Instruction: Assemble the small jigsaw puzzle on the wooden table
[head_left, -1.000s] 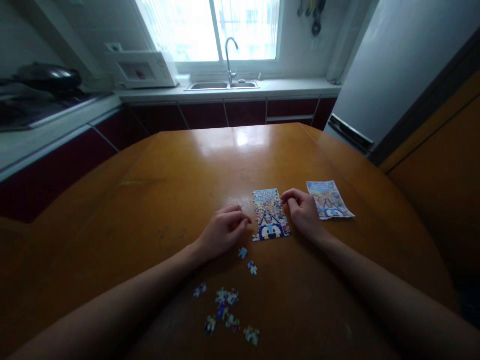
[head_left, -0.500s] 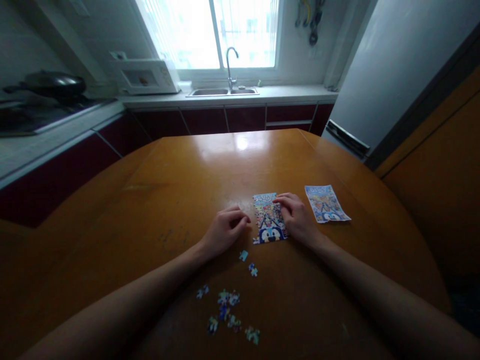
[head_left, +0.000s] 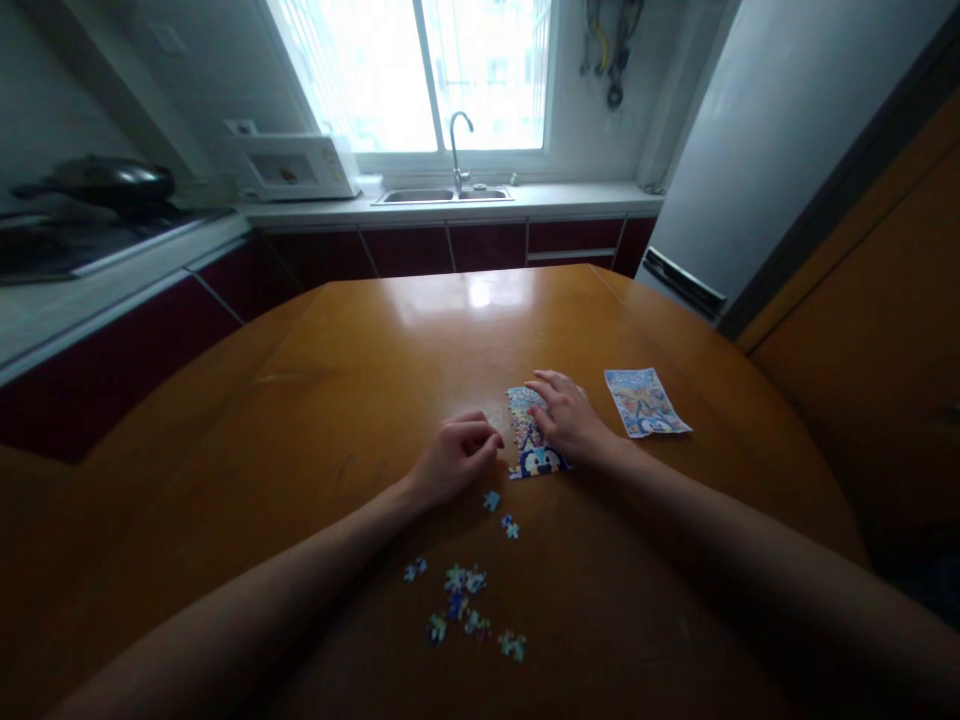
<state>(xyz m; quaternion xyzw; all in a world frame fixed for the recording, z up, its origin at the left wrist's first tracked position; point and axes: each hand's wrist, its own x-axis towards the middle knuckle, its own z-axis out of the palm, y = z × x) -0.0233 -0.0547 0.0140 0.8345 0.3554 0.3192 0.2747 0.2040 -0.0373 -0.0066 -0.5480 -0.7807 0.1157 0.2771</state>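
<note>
A partly joined jigsaw puzzle [head_left: 541, 461] lies flat on the wooden table, with a blue dog's face along its near edge. Over its right side rests my right hand [head_left: 571, 418], fingers spread and covering much of the picture. My left hand [head_left: 459, 455] lies on the table just left of the puzzle, its fingers curled with thumb and forefinger close together; whether something small is between them is hidden. Two loose puzzle pieces, a light blue one [head_left: 491, 500] and a mixed-colour one [head_left: 511, 526], lie below the left hand. Several more pieces [head_left: 457, 605] are scattered nearer to me.
A creased reference picture sheet [head_left: 646, 402] lies right of my right hand. The table [head_left: 375, 370] has a rounded edge. Beyond it stand a counter with a sink [head_left: 416, 196], a microwave [head_left: 292, 168], a pan [head_left: 112, 182] on the stove and a fridge [head_left: 720, 170].
My right hand has moved left from the puzzle's right edge onto its surface, and its fingers have spread. The left hand keeps its place and curl. The camera view has tilted up slightly.
</note>
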